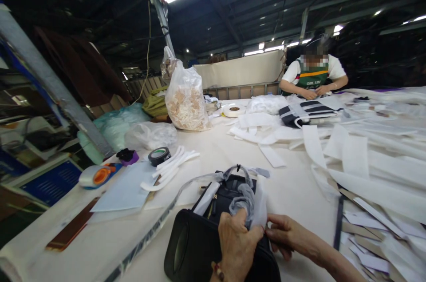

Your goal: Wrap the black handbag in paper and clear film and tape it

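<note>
A black bag (pixel 195 242) lies on the table in front of me, its top handle (pixel 238 171) wrapped in clear plastic. From it a long plastic-wrapped strap (pixel 156 224) runs down to the left. My left hand (pixel 238 244) is closed over the bag, its fingers at a bunch of grey plastic film (pixel 244 200) and its thumb against a white foam sheet (pixel 260 202). At the bag's right side, my right hand (pixel 288 235) pinches the lower edge of that sheet; its fingertips are partly hidden. Another white piece (pixel 206 198) is tucked along the bag's zipper.
To the left lie a tape dispenser (pixel 99 176), black tape roll (pixel 159 156), white foam strips (pixel 171 166) and pale-blue sheet (pixel 124 188). White strips (pixel 372 184) cover the right side. Behind stands a bag of scraps (pixel 186 100); a co-worker (pixel 311 73) works across the table.
</note>
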Available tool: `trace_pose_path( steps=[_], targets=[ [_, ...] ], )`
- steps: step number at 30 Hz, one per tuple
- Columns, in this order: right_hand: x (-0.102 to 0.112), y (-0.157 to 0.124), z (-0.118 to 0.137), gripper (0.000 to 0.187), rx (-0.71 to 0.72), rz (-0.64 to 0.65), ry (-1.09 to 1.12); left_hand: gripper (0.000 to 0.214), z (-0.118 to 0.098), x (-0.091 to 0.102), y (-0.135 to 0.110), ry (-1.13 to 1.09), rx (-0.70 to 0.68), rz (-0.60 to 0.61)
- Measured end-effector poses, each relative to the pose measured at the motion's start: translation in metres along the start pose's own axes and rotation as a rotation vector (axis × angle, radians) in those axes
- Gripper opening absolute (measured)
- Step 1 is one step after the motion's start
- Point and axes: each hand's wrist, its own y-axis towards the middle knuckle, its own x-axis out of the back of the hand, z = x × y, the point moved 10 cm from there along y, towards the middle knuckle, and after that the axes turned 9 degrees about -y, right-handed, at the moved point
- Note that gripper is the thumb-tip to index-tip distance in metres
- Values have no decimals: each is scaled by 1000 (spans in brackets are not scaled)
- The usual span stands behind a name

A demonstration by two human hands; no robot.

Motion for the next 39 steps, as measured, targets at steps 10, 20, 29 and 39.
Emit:
trace_pose_path(
  steps=[10,20,29,39],
  targets=[
    [6,4,11,23,44,-114,-57,12,-2,-1,-1,-7,-31,-9],
    [-4,15,7,23,-28,7,161,34,0,-3,0,-56,2,49],
    [-13,25,12,9,8,-25,248,45,2,0,-1,-118,49,27],
    [-14,26,7,18,6,-118,268,36,1,-2,0,-56,61,30]
  ],
)
